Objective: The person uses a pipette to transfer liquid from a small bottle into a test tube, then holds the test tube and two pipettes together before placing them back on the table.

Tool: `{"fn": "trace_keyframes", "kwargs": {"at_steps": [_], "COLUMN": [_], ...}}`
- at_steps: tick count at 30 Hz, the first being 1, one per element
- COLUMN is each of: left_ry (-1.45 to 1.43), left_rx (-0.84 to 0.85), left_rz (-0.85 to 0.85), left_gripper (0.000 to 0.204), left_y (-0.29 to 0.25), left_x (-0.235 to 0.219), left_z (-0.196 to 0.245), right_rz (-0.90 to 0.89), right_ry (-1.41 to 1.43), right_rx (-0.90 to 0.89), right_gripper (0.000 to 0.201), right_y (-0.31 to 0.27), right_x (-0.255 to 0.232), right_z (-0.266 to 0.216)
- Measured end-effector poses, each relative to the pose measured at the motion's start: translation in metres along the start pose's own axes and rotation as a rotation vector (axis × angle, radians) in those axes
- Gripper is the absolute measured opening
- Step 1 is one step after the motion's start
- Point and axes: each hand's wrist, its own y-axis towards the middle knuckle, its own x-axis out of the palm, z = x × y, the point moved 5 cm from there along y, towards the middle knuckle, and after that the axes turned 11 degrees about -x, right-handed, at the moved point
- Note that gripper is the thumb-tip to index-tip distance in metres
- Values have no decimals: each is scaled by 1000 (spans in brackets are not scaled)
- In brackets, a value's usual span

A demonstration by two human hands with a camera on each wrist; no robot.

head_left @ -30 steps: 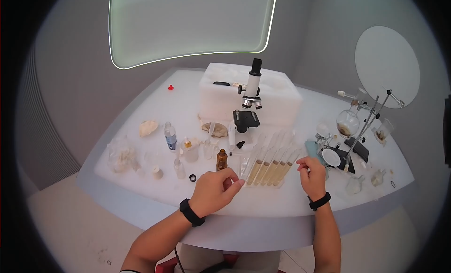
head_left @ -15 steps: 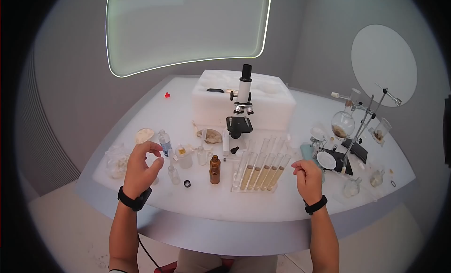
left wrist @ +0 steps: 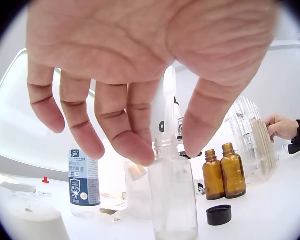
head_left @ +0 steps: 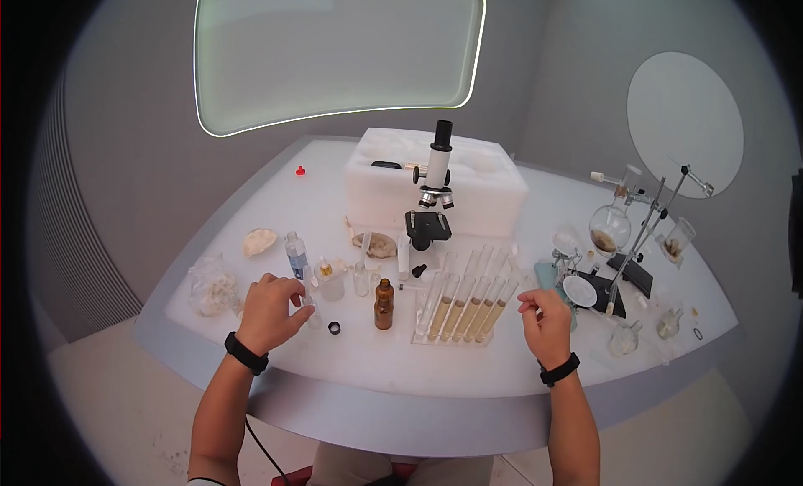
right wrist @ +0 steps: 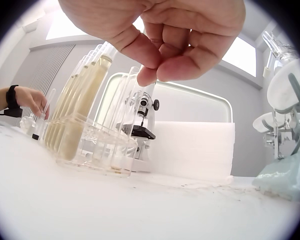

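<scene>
My left hand (head_left: 269, 314) is at a small clear bottle (left wrist: 174, 200) with a clear dropper (left wrist: 169, 102) standing in its neck. Thumb and forefinger flank the neck with space between them; whether the forefinger touches the glass I cannot tell. My right hand (head_left: 546, 325) hovers right of the test tube rack (head_left: 452, 340), fingers loosely curled, fingertips close together (right wrist: 155, 75) and holding nothing. Several tubes (right wrist: 85, 102) in the rack contain cloudy tan liquid; others look empty. An amber bottle (head_left: 384, 306) stands between the left hand and the rack.
A black cap (head_left: 335, 328) lies right of the left hand. Behind stand a blue-labelled bottle (head_left: 295, 256), a microscope (head_left: 428, 227) and a white foam box (head_left: 493, 197). Glassware on a metal stand (head_left: 642, 235) and a balance (head_left: 580, 291) are on the right.
My left hand went left from beside the rack and amber bottle, then came slightly back right and down to the clear bottle. My right hand stays by the rack.
</scene>
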Motion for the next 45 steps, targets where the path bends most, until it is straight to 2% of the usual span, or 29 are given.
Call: {"fn": "trace_keyframes", "kwargs": {"at_steps": [6,13,25,27,30,33,40,45], "left_ry": [-25,-51,-119,-137,-171,-221,-284,-312], "left_rx": [-29,3,78,88,238,209,123,135], "left_rz": [-37,17,3,-27,-114,-174,-200,-199], "left_gripper": [13,12,12,12,14,13,13,17], "left_y": [2,-1,-17,-19,-27,-27,-26,-29], "left_x": [8,3,-18,-9,21,38,46,47], "left_z": [-9,-1,42,54,75,82,76,76], "right_rz": [-7,-18,-48,-38,-24,-28,-47,-39], "right_ry": [2,16,12,11,15,15,15,33], "right_rx": [-1,-1,1,0,-12,-9,-5,0], "right_gripper": [16,17,23,21,20,21,21,22], "right_y": [0,0,0,0,1,-1,1,1], "right_x": [0,2,2,2,3,2,4,5], "right_z": [-1,-2,-5,-5,-7,-6,-9,-11]}}
